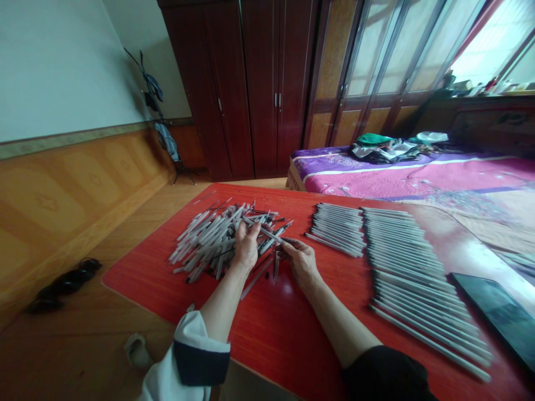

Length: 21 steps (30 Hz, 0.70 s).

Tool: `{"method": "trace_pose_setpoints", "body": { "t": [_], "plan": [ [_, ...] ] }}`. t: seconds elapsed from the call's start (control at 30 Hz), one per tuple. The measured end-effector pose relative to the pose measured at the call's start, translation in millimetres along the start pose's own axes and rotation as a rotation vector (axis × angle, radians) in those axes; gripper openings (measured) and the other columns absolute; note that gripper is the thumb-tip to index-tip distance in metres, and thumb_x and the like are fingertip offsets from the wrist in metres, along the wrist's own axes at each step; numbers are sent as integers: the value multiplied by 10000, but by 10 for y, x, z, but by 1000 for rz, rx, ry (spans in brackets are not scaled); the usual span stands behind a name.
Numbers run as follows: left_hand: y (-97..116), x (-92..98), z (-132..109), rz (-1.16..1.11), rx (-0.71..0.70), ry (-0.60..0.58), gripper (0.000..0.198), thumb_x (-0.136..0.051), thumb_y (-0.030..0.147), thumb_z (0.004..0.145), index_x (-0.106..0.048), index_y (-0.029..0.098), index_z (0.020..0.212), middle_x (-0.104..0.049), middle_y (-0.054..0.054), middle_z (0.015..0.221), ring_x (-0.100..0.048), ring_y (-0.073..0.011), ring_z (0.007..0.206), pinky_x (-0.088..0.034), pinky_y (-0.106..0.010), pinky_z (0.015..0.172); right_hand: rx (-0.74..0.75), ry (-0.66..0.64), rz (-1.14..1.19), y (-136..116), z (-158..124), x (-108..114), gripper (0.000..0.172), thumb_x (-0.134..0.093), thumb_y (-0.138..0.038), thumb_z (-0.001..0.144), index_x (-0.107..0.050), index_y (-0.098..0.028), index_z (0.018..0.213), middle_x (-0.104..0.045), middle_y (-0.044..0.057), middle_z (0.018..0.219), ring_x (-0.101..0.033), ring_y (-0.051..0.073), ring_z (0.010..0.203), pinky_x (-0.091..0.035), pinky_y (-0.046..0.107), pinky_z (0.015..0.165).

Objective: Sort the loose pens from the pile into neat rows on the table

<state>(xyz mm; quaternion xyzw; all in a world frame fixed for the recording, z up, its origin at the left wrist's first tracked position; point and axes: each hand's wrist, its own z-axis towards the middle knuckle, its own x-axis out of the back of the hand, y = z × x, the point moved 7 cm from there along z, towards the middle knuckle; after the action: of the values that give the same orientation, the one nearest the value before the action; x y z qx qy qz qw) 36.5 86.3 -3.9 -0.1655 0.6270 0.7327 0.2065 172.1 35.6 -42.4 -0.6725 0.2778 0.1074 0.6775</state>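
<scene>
Lying in a loose heap on the left of the red table [276,328], a pile of pale sticks [204,239] spreads around the left hand [246,245], whose thumb and fingers are drawn narrow about one end of a slim pale stick [270,233]. This stick slants between the hands, toward the near right, where the right hand [303,260] pinches its other end in its fingertips. Farther right lie a short row of sticks [338,228], a longer row [422,278] and, at the near right, a dark flat device [497,312].
</scene>
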Motion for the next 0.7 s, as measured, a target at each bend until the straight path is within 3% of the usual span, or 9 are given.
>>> {"method": "trace_pose_setpoints", "body": {
  "t": [0.13, 0.3, 0.37, 0.43, 0.5, 0.57, 0.7],
  "plan": [
    [5, -4, -11, -26, -4, 32, 312, -676, 326, 687, -473, 187, 878, -639, 5, 729, -655, -160, 673, -540, -317, 645, 92, -25, -195, -112, 32, -6, 247, -686, -352, 614, -674, -152, 757, -671, 36, 608, -577, 143, 499, -466, 271, 494],
    [-14, -106, -133, -25, 43, 2, 297, -676, 367, 699, -489, 183, 837, -640, -17, 718, -661, -182, 681, -539, -344, 670, 499, -44, -1159, -510, -139, -288, 218, -533, -325, 800, -692, -211, 897, -697, 62, 810, -607, 203, 773, -431, 287, 648],
    [-1, -126, -142, 25, 114, -74, 303, -672, 396, 714, -507, 173, 836, -652, -45, 764, -663, -181, 694, -538, -336, 680, 570, -36, -1478, -640, -236, -329, 227, -481, -284, 844, -684, -210, 909, -689, 73, 836, -596, 209, 817, -411, 284, 661],
    [69, -54, -40, 163, 197, -190, 341, -639, 442, 742, -524, 166, 905, -668, -82, 861, -672, -194, 752, -539, -331, 686, 575, 11, -1672, -800, -301, -204, 226, -456, -237, 856, -673, -208, 912, -684, 73, 846, -589, 201, 829, -398, 274, 658],
    [346, 245, 253, 482, 80, -155, 350, -552, 435, 811, -518, 177, 1047, -668, -93, 977, -669, -186, 832, -532, -300, 695, 564, 38, -1847, -949, -328, 36, 249, -417, -229, 871, -664, -214, 902, -666, 69, 788, -574, 207, 787, -379, 281, 611],
    [732, 678, 652, 1093, -103, 28, 287, -451, 367, 873, -534, 192, 1085, -671, -61, 1017, -655, -151, 880, -512, -255, 740, 578, 67, -1964, -1068, -327, 319, 249, -405, -244, 872, -652, -223, 863, -646, 59, 741, -554, 226, 792, -369, 294, 597],
    [1077, 1490, 1424, 1428, -50, 165, 213, -514, 244, 818, -615, 173, 991, -670, -88, 1044, -593, -214, 1036, -446, -309, 878, 722, 36, -2027, -1097, -309, 643, 236, -406, -238, 833, -627, -225, 754, -629, 69, 751, -513, 254, 816, -392, 339, 667]
  ]
}}
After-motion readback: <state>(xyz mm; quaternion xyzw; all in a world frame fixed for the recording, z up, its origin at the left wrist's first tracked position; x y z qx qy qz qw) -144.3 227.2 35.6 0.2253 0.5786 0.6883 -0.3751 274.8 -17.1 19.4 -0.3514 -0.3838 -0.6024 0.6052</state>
